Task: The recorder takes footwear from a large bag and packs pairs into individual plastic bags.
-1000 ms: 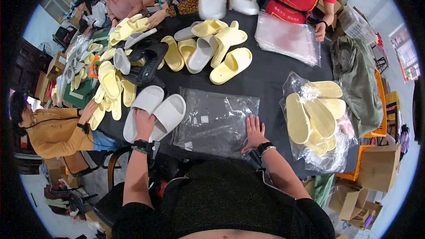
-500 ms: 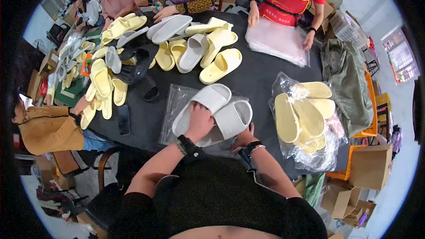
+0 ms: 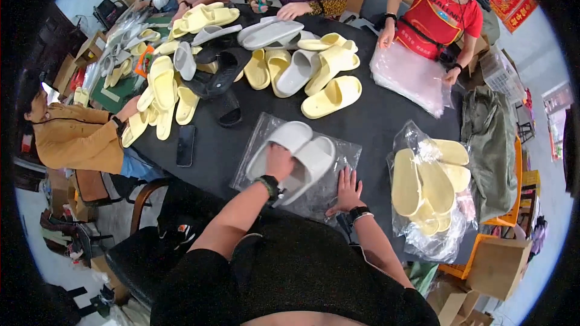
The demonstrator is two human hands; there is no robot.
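A pair of light grey slide slippers lies side by side on a clear plastic bag in front of me. My left hand is closed on the pair, its fingers dipping between the two slippers and partly hidden there. Flat on the bag's right part rests my right hand, fingers spread and holding nothing. To its right, clear bags hold several pale yellow slippers.
Yellow and grey slippers are heaped across the far side, with black slippers among them. A phone lies left. A person in red handles a stack of clear bags. Other people sit around the table.
The view has shifted. My right hand has left the right slipper and now lies spread on the bag. The grey slippers are closer together and sit further left on the bag, under my left hand.
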